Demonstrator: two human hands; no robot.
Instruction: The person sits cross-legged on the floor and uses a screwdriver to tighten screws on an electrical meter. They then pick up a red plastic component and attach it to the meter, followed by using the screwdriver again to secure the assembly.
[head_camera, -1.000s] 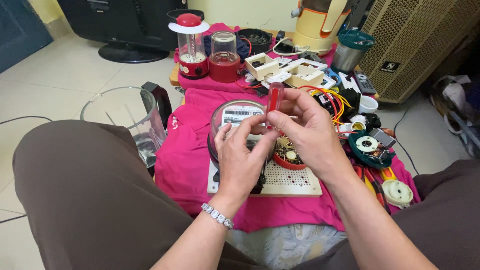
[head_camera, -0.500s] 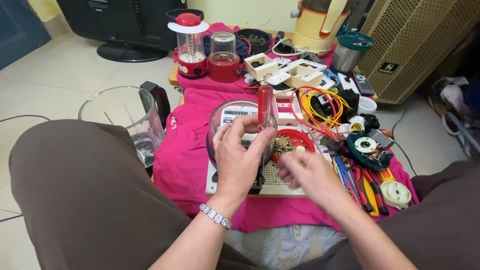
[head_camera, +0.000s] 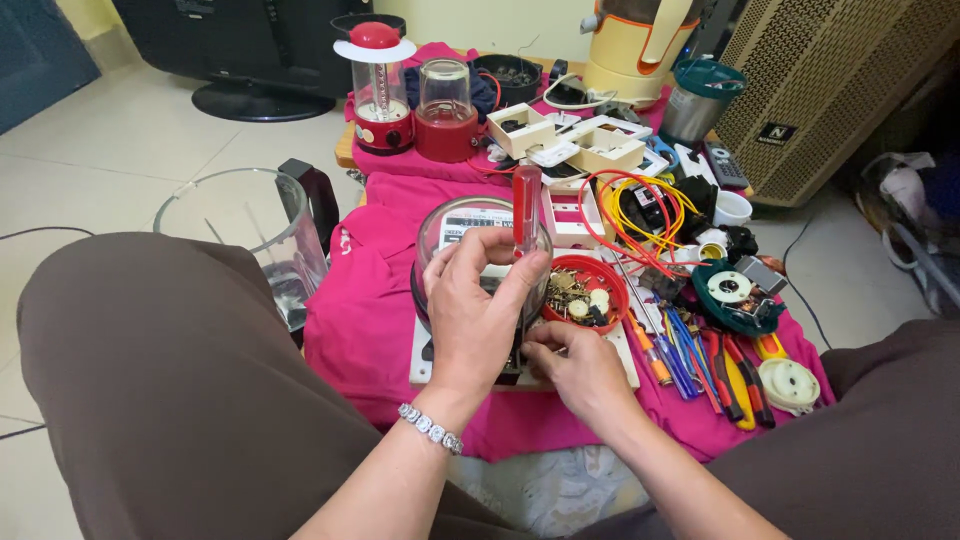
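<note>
left hand (head_camera: 478, 315) pinching red-handled screwdriver (head_camera: 526, 212) upright over electric meter (head_camera: 470, 250) | right hand (head_camera: 575, 365) fingers curled at meter's lower edge, grip unclear | risk: tip slips, knocks red parts dish (head_camera: 588, 290) right of meter

A left hand (head_camera: 478, 310) grips a red-handled screwdriver (head_camera: 525, 208) upright over an electric meter (head_camera: 462, 222) on pink cloth (head_camera: 365, 300); the right hand (head_camera: 578, 368) touches the meter's base beside a red bowl (head_camera: 610, 278) of screws.
</note>
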